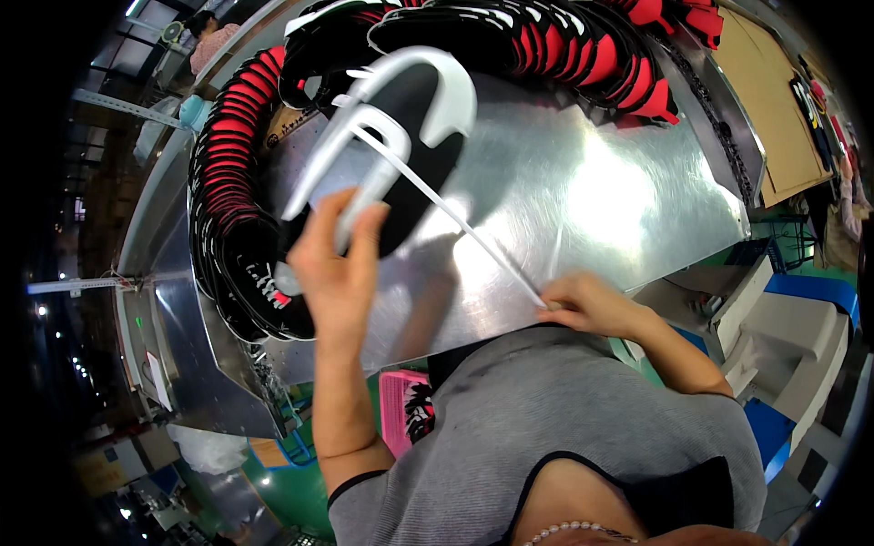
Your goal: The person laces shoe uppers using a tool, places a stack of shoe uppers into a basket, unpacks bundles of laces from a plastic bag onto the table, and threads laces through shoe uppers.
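Left grip (339, 259) holds a curved black-and-white piece (419, 118) over the shiny metal desk (637, 241), beside a curving red-and-black stack (228, 164); right grip (583, 302), at the near edge, pinches a thin white strip (464, 226).

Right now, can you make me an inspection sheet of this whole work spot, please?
Surface: shiny metal table, bright glare on it.
Work things: white-and-black piece, white strip; red-and-black pieces fanned along the left and far sides.
Clutter: pink basket below the near edge.
Hands: left hand grips the white-and-black piece; right hand pinches the white strip's near end.
Cables: dark chain-like strand at the right; cannot tell if it's a cable.
Surroundings: beige bin, cardboard sheet, a person in the background.
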`<act>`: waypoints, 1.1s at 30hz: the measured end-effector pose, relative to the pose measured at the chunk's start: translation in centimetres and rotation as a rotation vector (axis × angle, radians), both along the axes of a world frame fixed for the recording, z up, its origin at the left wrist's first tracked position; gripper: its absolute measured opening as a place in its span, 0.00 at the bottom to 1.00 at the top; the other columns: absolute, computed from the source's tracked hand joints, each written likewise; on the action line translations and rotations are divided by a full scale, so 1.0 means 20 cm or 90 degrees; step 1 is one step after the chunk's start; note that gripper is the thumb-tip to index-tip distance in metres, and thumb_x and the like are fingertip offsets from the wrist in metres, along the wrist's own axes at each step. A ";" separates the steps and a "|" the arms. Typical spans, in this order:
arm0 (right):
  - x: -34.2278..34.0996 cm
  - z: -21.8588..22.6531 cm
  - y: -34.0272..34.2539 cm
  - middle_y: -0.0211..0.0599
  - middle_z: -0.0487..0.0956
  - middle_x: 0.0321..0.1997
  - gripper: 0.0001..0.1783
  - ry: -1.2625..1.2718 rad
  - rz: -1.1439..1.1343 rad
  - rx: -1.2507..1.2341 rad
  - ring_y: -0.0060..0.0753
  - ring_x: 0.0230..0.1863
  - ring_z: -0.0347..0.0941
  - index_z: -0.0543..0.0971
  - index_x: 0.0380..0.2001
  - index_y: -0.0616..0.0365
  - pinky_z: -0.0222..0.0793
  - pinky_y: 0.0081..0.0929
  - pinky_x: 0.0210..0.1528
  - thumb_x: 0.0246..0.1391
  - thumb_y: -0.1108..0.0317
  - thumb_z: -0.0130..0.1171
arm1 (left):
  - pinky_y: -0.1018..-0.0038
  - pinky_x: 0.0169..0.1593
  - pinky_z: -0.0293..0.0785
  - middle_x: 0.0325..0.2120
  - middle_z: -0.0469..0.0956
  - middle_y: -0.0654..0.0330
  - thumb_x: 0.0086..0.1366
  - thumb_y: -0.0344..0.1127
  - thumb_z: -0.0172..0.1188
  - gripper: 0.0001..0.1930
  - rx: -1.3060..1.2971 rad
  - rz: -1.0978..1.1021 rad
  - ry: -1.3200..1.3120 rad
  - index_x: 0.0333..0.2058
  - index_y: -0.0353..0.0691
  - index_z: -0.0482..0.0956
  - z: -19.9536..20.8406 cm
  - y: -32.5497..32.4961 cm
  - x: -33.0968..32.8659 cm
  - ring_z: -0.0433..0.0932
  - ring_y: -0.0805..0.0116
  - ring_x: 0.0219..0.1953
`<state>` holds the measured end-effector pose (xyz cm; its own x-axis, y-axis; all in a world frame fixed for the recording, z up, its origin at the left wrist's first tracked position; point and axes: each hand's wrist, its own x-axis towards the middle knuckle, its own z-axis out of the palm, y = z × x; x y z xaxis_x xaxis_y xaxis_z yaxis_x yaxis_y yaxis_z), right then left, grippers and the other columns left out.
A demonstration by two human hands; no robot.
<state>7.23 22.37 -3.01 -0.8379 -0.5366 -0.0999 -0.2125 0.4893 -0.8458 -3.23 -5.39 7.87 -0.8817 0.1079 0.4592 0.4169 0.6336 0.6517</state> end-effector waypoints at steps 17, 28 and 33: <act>-0.30 0.08 -0.11 0.25 0.74 0.21 0.10 -0.069 -0.246 -0.448 0.15 0.25 0.66 0.81 0.35 0.63 0.61 0.18 0.30 0.56 0.66 0.61 | 0.60 0.37 0.73 0.30 0.80 0.50 0.63 0.40 0.60 0.14 -0.259 -0.188 -0.261 0.42 0.38 0.78 -0.30 0.17 0.16 0.79 0.48 0.33; -0.48 0.05 -0.21 0.34 0.83 0.37 0.11 -0.112 -0.376 -0.496 0.17 0.35 0.75 0.82 0.39 0.63 0.72 0.20 0.40 0.54 0.70 0.63 | 0.60 0.32 0.71 0.25 0.79 0.53 0.65 0.45 0.57 0.15 -0.381 -0.184 -0.323 0.32 0.37 0.80 -0.22 0.38 0.04 0.78 0.51 0.28; -0.44 0.00 -0.17 0.39 0.82 0.33 0.14 -0.064 -0.415 -0.398 0.29 0.34 0.78 0.76 0.41 0.63 0.72 0.26 0.40 0.57 0.65 0.61 | 0.62 0.27 0.68 0.14 0.73 0.56 0.63 0.47 0.59 0.16 -0.354 -0.108 -0.377 0.26 0.40 0.79 -0.28 0.40 0.01 0.74 0.52 0.20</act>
